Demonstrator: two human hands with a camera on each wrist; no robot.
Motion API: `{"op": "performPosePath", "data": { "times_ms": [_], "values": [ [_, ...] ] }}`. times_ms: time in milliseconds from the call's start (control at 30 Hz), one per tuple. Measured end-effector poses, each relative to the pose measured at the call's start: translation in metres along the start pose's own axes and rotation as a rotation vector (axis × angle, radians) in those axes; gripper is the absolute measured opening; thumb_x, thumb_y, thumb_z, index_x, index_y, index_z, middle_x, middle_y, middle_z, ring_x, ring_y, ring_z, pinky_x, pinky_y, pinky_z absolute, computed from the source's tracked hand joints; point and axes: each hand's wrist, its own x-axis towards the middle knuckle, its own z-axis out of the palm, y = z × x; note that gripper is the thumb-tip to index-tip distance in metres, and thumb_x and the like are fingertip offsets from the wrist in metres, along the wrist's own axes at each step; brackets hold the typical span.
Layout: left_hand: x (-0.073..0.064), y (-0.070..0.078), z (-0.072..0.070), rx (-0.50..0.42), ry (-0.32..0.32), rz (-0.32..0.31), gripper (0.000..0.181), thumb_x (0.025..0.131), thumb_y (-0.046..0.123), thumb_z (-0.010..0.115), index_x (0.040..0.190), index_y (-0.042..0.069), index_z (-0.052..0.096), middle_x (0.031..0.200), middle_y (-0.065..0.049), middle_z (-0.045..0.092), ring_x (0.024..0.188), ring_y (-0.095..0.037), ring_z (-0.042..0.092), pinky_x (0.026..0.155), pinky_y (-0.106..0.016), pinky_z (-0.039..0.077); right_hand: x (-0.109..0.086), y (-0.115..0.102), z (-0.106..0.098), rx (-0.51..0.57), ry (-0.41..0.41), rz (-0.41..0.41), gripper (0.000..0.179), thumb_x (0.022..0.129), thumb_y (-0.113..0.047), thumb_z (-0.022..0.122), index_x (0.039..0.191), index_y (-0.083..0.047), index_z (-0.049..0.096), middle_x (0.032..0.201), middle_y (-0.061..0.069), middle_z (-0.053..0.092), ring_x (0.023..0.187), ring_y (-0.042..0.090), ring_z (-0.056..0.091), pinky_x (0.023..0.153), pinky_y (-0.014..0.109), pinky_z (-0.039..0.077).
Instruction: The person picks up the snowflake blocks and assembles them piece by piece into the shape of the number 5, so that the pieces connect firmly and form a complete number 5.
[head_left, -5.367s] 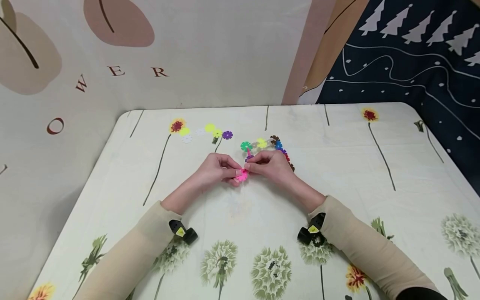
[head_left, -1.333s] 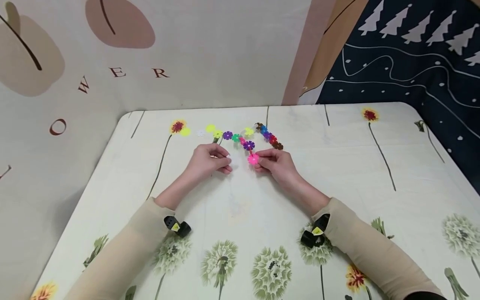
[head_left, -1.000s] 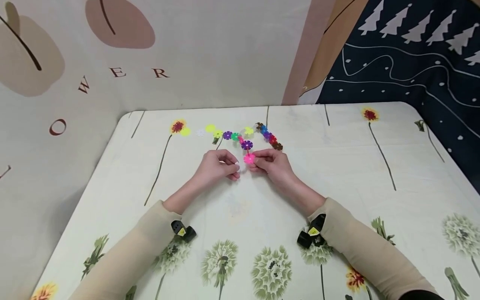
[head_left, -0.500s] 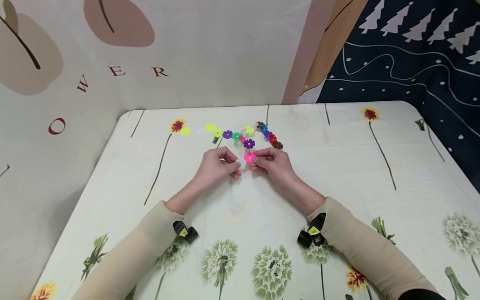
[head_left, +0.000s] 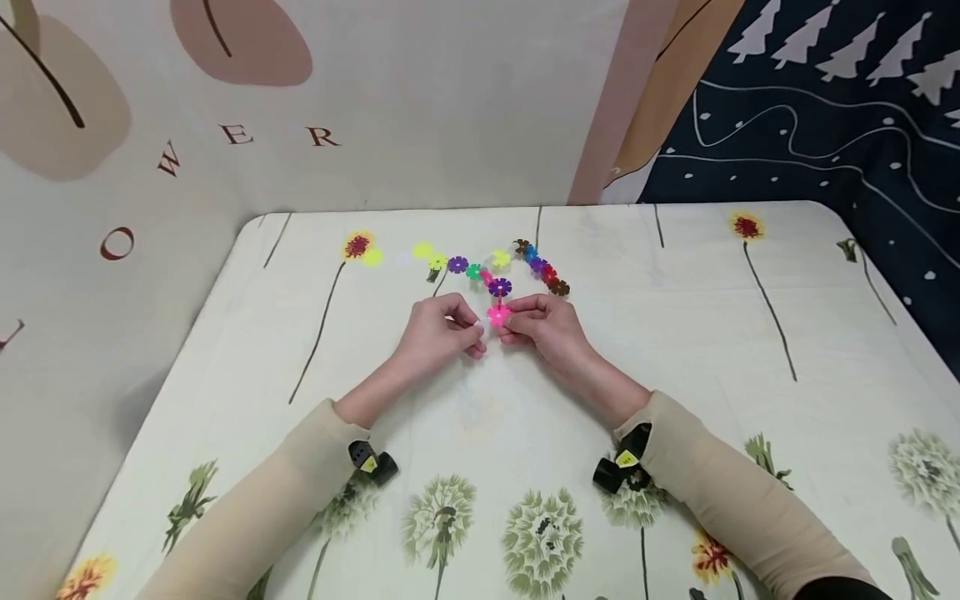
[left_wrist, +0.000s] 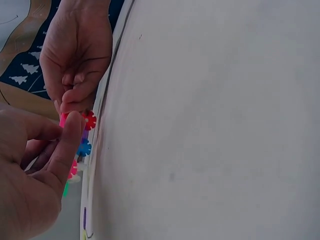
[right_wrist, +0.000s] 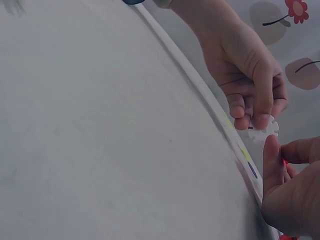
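Between thumb and fingers my left hand pinches a white notched snowflake disc, which shows clearly in the right wrist view. My right hand pinches a pink snowflake disc just to the right. The pink disc is at the near end of a curved chain of linked discs. That chain runs back past a purple disc, a green disc and a yellow disc, then bends round to a brown disc on the right. A small gap separates the two hands.
Behind the left hand lie a separate purple disc and several yellow discs, one yellow disc farther back. A flower-printed cloth covers the table, whose back edge meets a fabric backdrop.
Earlier both hands met at the pink disc. A white disc has since left the table for the left hand, which has moved right towards the pink disc. The chain has shifted farther back.
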Motion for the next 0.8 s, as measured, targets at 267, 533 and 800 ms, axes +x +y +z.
{"op": "performPosePath", "data": {
  "times_ms": [267, 533, 800],
  "values": [
    [0.003, 0.0, 0.007, 0.0, 0.03, 0.041, 0.007, 0.091, -0.008, 0.069, 0.091, -0.006, 0.062, 0.084, -0.019, 0.069, 0.067, -0.025, 0.074, 0.066, -0.032, 0.063, -0.001, -0.001, -0.003, -0.018, 0.024, -0.022, 0.028, 0.096, 0.006, 0.064, 0.124, 0.012, 0.063, 0.1, 0.019, 0.073, 0.077, 0.017, 0.074, 0.081, 0.031, 0.062],
    [0.002, 0.002, 0.013, 0.01, 0.065, 0.034, 0.007, 0.09, -0.009, 0.068, 0.089, -0.005, 0.063, 0.079, -0.015, 0.07, 0.064, -0.025, 0.074, 0.064, -0.03, 0.062, -0.001, -0.004, -0.004, -0.052, 0.009, -0.008, 0.028, 0.097, 0.007, 0.064, 0.124, 0.013, 0.063, 0.103, 0.02, 0.071, 0.078, 0.015, 0.073, 0.081, 0.03, 0.061],
    [0.005, 0.004, 0.013, -0.024, 0.032, 0.03, 0.007, 0.091, -0.008, 0.07, 0.094, -0.005, 0.064, 0.087, -0.017, 0.067, 0.069, -0.026, 0.074, 0.067, -0.033, 0.063, 0.0, -0.004, -0.009, -0.083, 0.004, -0.028, 0.028, 0.099, 0.005, 0.061, 0.126, 0.012, 0.062, 0.101, 0.02, 0.07, 0.08, 0.017, 0.074, 0.079, 0.03, 0.062]
  ]
}}
